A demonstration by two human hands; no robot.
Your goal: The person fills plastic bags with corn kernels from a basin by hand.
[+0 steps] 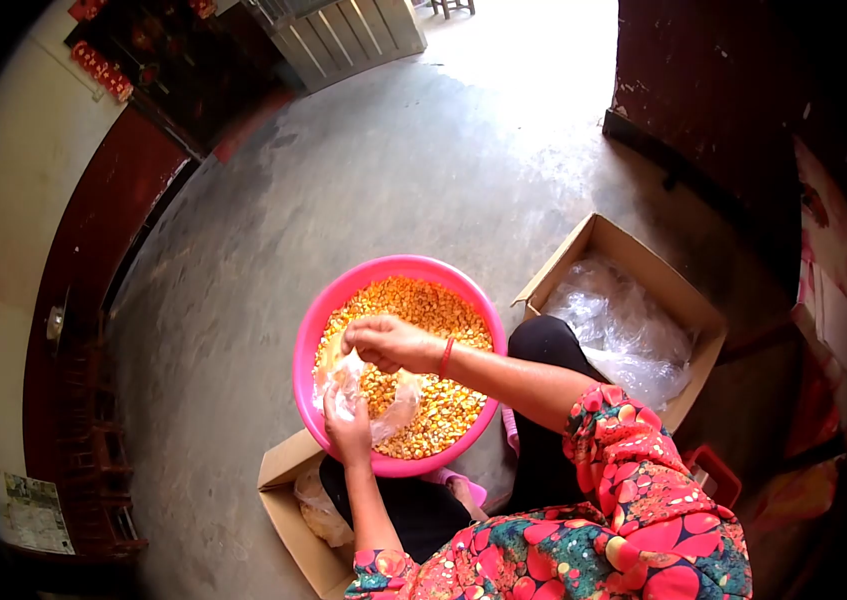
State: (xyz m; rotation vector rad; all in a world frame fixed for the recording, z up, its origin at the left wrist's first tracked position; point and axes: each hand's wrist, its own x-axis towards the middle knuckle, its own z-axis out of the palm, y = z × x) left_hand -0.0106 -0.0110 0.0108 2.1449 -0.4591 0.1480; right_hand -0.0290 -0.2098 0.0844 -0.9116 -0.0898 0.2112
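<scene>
A: The plastic bag [368, 395] is what we're working on; it hangs over the near-left part of the pink basin [315, 330], just above the corn kernels [433, 330] that fill it.

B: And which step do we judge ourselves to be at?

A: Filling, we'd say. Our left hand [348, 432] holds the bag's near edge at the basin's near rim, fingers closed on the film. Our right hand [388, 343] sits over the bag's mouth, above the middle of the basin, fingers curled together and pointing down; whether they pinch kernels or the bag's far edge, we cannot tell.

B: So what does the next move call for?

A: As we read it, keeping the mouth stretched wide between both hands so kernels drop inside and not back into the basin. The film is thin and slack, so a steady left grip matters.

B: How do our arms lie?

A: The right forearm reaches in from the basin's right, wrist bent down, a red band [445, 356] on it. The left forearm rises from below the basin, nearly upright.

B: And around the basin?

A: To its right, an open cardboard box [643, 262] of clear bags; at its near-left, touching under the rim, a second box [288, 500] with what look like filled bags.
</scene>
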